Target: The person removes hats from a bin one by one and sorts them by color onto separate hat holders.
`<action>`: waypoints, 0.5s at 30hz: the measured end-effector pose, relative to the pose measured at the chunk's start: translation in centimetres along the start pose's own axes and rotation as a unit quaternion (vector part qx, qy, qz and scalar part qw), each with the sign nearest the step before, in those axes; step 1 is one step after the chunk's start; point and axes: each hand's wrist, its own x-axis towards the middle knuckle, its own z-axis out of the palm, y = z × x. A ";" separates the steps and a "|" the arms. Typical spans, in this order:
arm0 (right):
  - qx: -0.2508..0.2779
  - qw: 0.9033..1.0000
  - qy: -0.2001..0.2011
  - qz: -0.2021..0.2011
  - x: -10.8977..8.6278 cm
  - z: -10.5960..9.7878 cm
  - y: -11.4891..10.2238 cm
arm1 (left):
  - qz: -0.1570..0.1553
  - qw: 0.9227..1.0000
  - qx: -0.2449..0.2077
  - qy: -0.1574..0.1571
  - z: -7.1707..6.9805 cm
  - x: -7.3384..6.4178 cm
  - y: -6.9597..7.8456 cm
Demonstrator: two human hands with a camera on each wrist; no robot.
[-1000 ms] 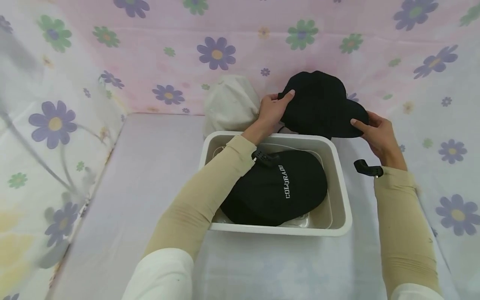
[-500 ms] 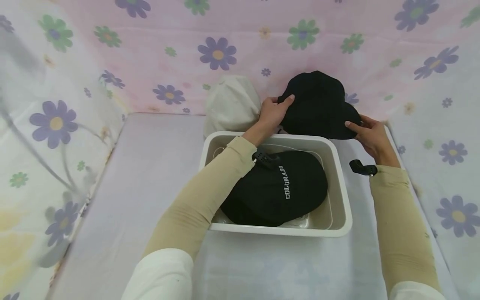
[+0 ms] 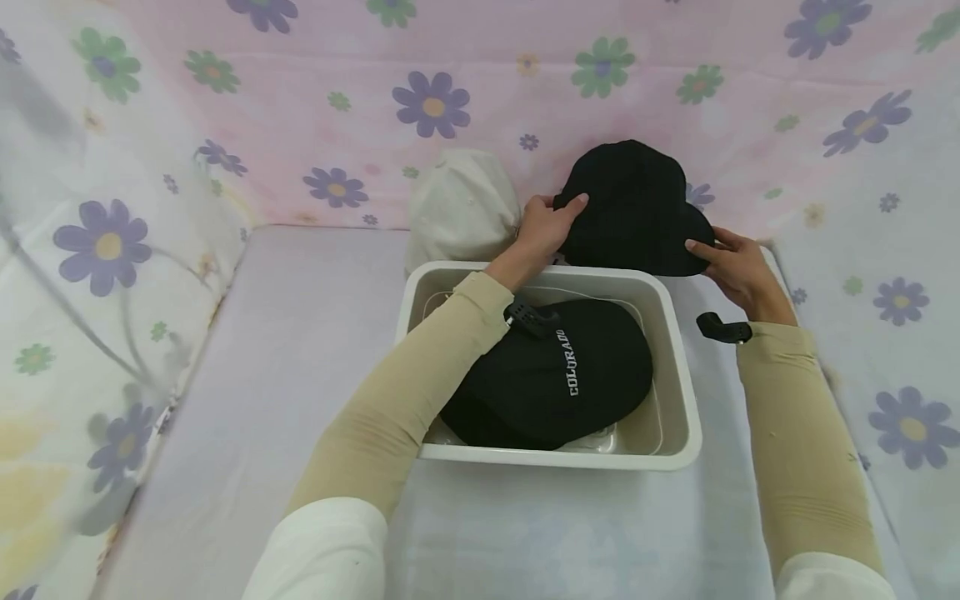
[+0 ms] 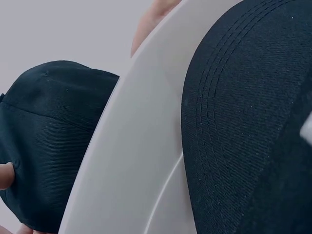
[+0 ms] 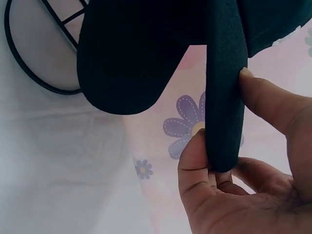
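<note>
A plain black baseball cap point(image 3: 630, 208) is held up at the back, behind the bin. My left hand point(image 3: 543, 225) pinches the left edge of its crown, with the thumb on the near side. My right hand point(image 3: 738, 265) pinches the brim at the right; the right wrist view shows thumb and fingers on either side of the brim point(image 5: 225, 97). A second black cap point(image 3: 607, 358), lettered COLORADO, lies in the white bin point(image 3: 686, 417) under my left forearm. Its stitched brim point(image 4: 239, 117) fills the right of the left wrist view.
An off-white cap point(image 3: 463, 204) stands at the back, left of the held cap. Black wire framework point(image 5: 41, 83) and another dark rounded brim point(image 5: 126, 83) show in the right wrist view. Flowered cloth walls point(image 3: 330, 100) bound the table point(image 3: 300, 292) at back and sides.
My right hand has moved a little left with the brim, and the cap's right end has shifted left. The left hand, the bin and the other caps look about the same.
</note>
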 end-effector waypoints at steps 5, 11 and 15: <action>-0.021 1.000 0.002 -0.001 0.1 0.1 0.0 | -0.006 1.000 0.005 -0.001 0.0 0.0 0.1; -0.043 0.999 0.000 0.000 0.0 0.1 0.1 | -0.009 1.000 0.017 -0.001 0.0 -0.2 0.2; -0.039 0.999 -0.003 -0.005 -0.1 0.0 0.2 | -0.011 1.000 0.024 -0.001 0.1 -0.3 0.3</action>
